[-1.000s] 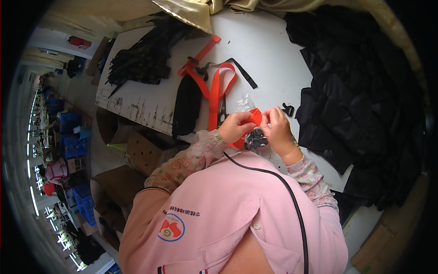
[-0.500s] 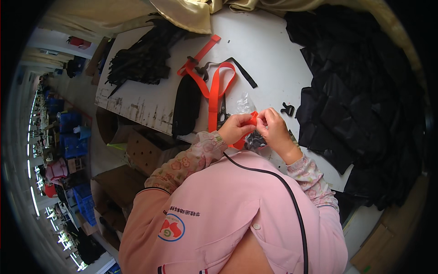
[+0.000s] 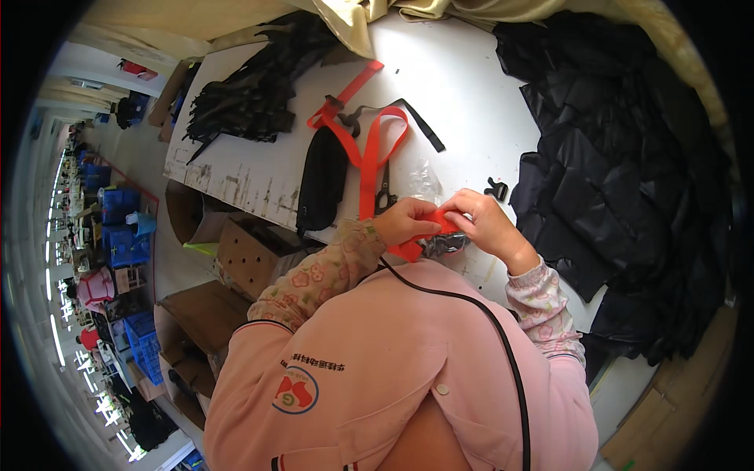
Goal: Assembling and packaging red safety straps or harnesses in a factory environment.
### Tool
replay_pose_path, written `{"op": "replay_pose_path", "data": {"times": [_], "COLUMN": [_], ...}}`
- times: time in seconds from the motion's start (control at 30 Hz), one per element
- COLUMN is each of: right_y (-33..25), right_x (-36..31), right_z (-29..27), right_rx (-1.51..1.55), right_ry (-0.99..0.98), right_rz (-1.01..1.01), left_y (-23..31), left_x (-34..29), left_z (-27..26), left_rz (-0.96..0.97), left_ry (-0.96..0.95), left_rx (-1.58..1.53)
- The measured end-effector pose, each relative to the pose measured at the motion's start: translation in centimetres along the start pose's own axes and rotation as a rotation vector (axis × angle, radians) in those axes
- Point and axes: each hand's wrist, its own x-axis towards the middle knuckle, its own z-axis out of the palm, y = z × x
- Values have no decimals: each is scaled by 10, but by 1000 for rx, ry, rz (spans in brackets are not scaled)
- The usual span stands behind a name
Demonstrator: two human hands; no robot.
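Observation:
My left hand (image 3: 407,220) and my right hand (image 3: 485,224) meet at the table's near edge, both gripping an orange strap (image 3: 371,153) at its near end. The strap runs away across the white table (image 3: 463,86) in a loop. A dark, shiny piece (image 3: 444,245) sits just under my hands; I cannot tell what it is. A long black padded piece (image 3: 322,179) lies left of the strap. Small black scissors (image 3: 384,195) rest beside the strap, just beyond my left hand.
A heap of black fabric pieces (image 3: 620,157) covers the table's right side. A small black buckle (image 3: 496,188) lies near it. Black straps (image 3: 251,98) are piled at the far left. Cardboard boxes (image 3: 247,251) stand under the table; blue crates (image 3: 118,212) line the aisle.
My hands have drawn closer together over the strap's near end, and my right hand now covers more of the orange piece and the dark part that showed before.

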Motion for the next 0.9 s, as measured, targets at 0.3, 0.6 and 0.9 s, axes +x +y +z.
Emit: {"op": "replay_pose_path", "data": {"times": [0.3,0.6,0.9], "right_y": [2,1,-6], "right_x": [-2,-3,-3], "right_z": [10,9,2], "right_rx": [107,-134,-181], "right_ry": [108,83,354], "right_rz": [199,42,14], "left_y": [-10,-9,-12], "left_x": [3,4,4], "left_z": [1,5,2], "left_rz": [17,14,92], "left_ry": [33,50,138], "left_rx": [9,43,-119]}}
